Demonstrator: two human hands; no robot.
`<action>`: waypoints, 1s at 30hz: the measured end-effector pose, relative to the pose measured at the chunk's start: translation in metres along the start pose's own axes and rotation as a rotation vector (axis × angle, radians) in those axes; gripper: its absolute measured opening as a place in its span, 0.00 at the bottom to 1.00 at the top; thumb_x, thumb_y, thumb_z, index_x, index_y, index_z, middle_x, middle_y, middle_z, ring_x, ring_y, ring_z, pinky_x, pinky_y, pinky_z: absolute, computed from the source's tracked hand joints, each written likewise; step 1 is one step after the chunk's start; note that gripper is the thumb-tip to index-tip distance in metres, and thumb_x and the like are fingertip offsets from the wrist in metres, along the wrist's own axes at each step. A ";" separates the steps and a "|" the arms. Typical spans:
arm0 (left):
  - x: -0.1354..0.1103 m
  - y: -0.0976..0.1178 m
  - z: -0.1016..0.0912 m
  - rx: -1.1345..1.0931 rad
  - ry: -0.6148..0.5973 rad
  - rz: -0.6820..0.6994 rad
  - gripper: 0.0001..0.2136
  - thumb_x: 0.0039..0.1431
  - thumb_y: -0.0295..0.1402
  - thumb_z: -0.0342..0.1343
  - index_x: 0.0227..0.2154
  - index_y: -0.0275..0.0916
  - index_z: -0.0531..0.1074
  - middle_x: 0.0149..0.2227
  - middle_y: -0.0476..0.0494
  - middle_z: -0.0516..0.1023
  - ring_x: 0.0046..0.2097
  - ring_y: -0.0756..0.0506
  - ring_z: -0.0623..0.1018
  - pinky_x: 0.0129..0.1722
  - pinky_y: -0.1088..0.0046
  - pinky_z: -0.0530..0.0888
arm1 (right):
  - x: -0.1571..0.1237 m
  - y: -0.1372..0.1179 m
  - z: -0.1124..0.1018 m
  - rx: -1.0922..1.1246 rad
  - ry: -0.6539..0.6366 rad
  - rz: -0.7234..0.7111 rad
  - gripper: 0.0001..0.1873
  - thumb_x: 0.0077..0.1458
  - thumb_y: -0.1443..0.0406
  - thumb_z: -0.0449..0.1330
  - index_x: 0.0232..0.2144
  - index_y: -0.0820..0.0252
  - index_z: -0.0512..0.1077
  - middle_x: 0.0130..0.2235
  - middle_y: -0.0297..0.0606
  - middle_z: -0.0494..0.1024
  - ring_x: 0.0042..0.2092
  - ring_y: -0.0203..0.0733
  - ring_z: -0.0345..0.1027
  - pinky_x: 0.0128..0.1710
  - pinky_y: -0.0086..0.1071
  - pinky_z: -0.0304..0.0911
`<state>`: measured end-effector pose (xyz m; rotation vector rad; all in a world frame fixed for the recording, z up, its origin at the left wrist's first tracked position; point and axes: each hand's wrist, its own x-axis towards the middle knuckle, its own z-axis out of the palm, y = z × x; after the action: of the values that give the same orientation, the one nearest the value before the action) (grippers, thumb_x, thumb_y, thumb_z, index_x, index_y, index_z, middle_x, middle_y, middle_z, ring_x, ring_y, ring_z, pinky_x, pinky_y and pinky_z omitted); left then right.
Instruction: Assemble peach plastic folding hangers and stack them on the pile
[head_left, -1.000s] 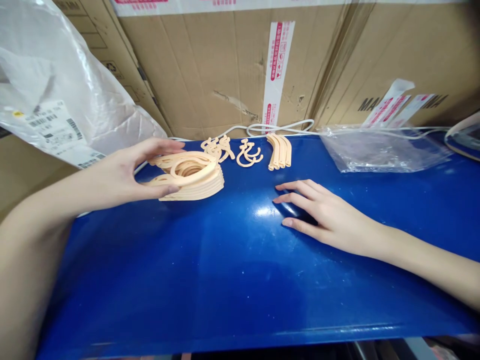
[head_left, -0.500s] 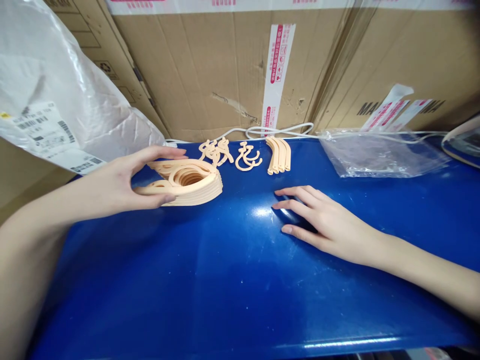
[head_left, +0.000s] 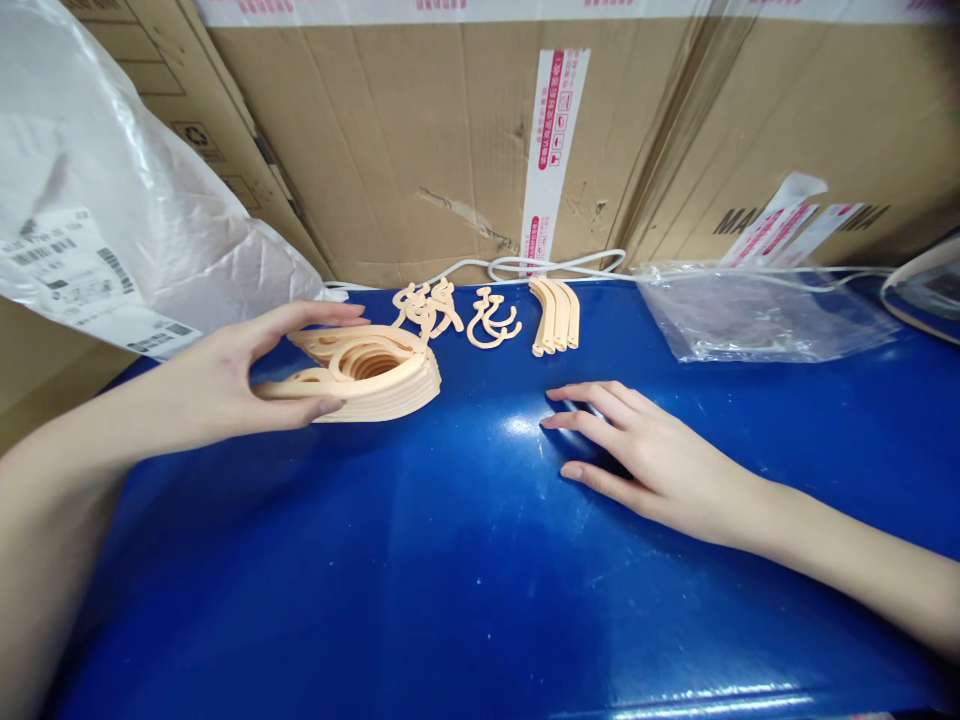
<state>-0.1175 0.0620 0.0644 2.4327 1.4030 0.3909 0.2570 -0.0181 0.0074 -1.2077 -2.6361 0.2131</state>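
My left hand (head_left: 225, 375) is curled around a stack of peach plastic hanger pieces (head_left: 375, 375) resting on the blue table (head_left: 450, 560); thumb below, fingers over the far edge. The top piece is tilted up off the stack. My right hand (head_left: 645, 455) lies flat on the table with fingers spread, holding nothing. Behind the stack lie several peach hooks (head_left: 427, 305), a separate hook pair (head_left: 491, 320) and a small bundle of curved peach strips (head_left: 553, 315).
Cardboard boxes (head_left: 420, 150) form a wall right behind the table. A white plastic bag with labels (head_left: 112, 220) hangs at the left. A clear plastic bag (head_left: 757, 315) lies at the back right, and a white cable (head_left: 555, 265) runs along the back edge.
My left hand with the hanger stack has shifted slightly left and toward me. My right hand has stayed flat in about the same place.
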 end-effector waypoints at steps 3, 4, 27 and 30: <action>0.001 0.001 0.000 0.021 0.005 -0.002 0.36 0.48 0.54 0.58 0.60 0.50 0.60 0.59 0.54 0.69 0.56 0.42 0.72 0.57 0.69 0.69 | 0.000 0.000 0.000 -0.001 0.002 -0.001 0.20 0.65 0.55 0.50 0.53 0.58 0.67 0.59 0.46 0.65 0.60 0.48 0.58 0.58 0.45 0.59; 0.002 0.001 0.000 0.022 0.006 -0.001 0.36 0.48 0.54 0.58 0.60 0.50 0.60 0.58 0.54 0.69 0.56 0.42 0.72 0.57 0.69 0.69 | 0.000 0.000 0.000 -0.001 0.005 -0.003 0.20 0.65 0.56 0.50 0.53 0.58 0.67 0.59 0.46 0.66 0.60 0.49 0.58 0.58 0.46 0.59; 0.003 0.001 0.004 -0.043 -0.004 0.006 0.34 0.49 0.53 0.58 0.59 0.48 0.60 0.61 0.50 0.67 0.59 0.40 0.70 0.62 0.63 0.62 | 0.001 0.000 -0.002 0.017 0.008 -0.011 0.19 0.64 0.57 0.52 0.54 0.58 0.67 0.58 0.48 0.67 0.60 0.51 0.59 0.56 0.48 0.62; 0.004 0.002 0.004 -0.026 -0.010 0.022 0.34 0.50 0.52 0.57 0.59 0.49 0.60 0.61 0.52 0.67 0.59 0.41 0.70 0.62 0.65 0.62 | 0.000 0.000 -0.001 0.008 -0.005 -0.010 0.20 0.65 0.56 0.51 0.54 0.58 0.67 0.59 0.47 0.66 0.61 0.50 0.57 0.58 0.47 0.60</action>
<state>-0.1123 0.0640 0.0614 2.4281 1.3593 0.3985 0.2573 -0.0174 0.0085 -1.1928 -2.6423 0.2257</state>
